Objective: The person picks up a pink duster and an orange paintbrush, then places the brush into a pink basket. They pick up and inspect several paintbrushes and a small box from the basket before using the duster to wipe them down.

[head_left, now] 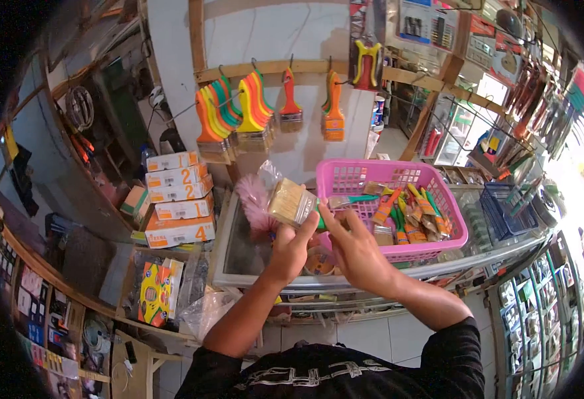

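A wide paintbrush (290, 199) with pale bristles, a metal band and a green handle is held over the glass counter, its bristles pointing up and left, with clear plastic at its tip. My left hand (290, 247) grips it from below, thumb on the band. The fingers of my right hand (353, 246) are at the handle end, index finger and thumb near it; whether they grip it is hard to tell. Right of the hands, a pink basket (457, 223) holds several colourful brushes (415, 213). A pink fluffy duster (254, 205) lies left of the held brush.
Several brushes (255, 106) hang from hooks on the wooden rail ahead. Orange and white boxes (180, 223) are stacked left of the glass counter (235, 256). A dark blue wire basket (508, 209) stands at the right. A yellow box (155, 292) sits low at the left.
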`<state>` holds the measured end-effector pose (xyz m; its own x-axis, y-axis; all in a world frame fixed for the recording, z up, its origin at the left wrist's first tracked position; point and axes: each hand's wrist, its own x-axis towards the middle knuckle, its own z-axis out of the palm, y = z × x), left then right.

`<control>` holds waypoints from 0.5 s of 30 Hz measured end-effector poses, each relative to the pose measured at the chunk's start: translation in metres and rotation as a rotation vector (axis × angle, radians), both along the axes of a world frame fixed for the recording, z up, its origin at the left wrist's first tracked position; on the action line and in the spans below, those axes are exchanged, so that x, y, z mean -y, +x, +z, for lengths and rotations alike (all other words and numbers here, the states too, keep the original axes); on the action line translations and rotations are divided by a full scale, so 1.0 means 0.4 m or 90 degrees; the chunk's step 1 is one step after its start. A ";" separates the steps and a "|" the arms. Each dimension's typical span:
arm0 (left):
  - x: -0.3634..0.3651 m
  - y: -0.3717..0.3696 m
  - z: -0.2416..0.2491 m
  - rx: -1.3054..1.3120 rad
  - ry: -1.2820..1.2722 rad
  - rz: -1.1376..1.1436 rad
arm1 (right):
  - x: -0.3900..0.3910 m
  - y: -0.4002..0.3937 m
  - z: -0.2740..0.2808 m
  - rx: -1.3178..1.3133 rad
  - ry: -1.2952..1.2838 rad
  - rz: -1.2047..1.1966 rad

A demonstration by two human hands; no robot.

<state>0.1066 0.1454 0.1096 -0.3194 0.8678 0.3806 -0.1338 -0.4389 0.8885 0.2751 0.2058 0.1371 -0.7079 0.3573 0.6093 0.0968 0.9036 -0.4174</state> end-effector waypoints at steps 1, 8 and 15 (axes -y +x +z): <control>0.015 -0.006 0.017 0.021 0.000 0.009 | 0.027 -0.013 -0.004 0.013 -0.010 -0.001; 0.119 -0.075 0.011 0.187 -0.014 0.074 | 0.168 -0.069 -0.104 0.054 -0.043 0.039; 0.170 -0.117 -0.026 0.230 -0.041 0.063 | 0.168 -0.120 -0.109 -0.154 -0.192 -0.021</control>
